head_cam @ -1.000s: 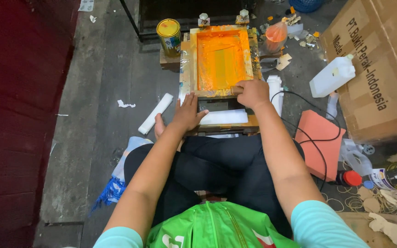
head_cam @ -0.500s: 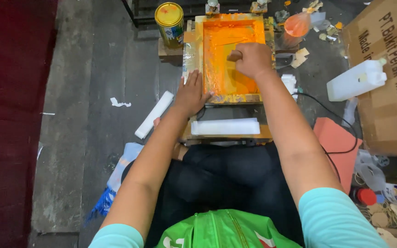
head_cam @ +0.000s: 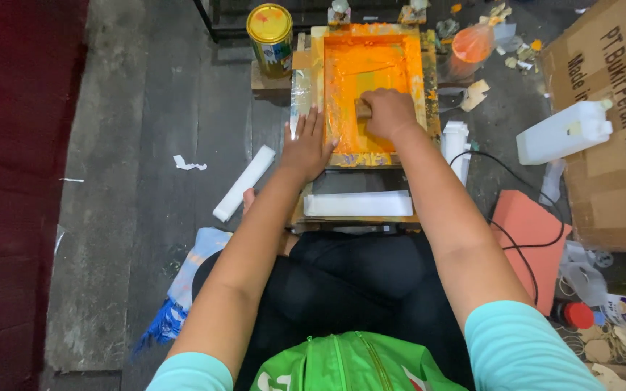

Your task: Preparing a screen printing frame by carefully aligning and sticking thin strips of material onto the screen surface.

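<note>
A wooden screen-printing frame [head_cam: 304, 80] coated in orange ink lies on a low stand in front of my knees. My right hand [head_cam: 389, 112] is closed around a wooden squeegee [head_cam: 363, 108] inside the frame, near its middle. My left hand [head_cam: 306, 145] lies flat, fingers spread, on the frame's near left corner. A white rectangular strip [head_cam: 358, 205] rests on the stand just below the frame.
A yellow-lidded tin [head_cam: 270, 30] stands left of the frame. A white strip [head_cam: 244, 182] lies on the floor at left. At right are a white jerrycan [head_cam: 563, 132], a cardboard box [head_cam: 617, 123], an orange pad [head_cam: 534, 235] with a black cable, and an orange-filled bag [head_cam: 472, 45].
My right hand has moved from the frame's near edge into the frame and now grips the squeegee. My left hand shifted up onto the frame's corner. The view has moved closer.
</note>
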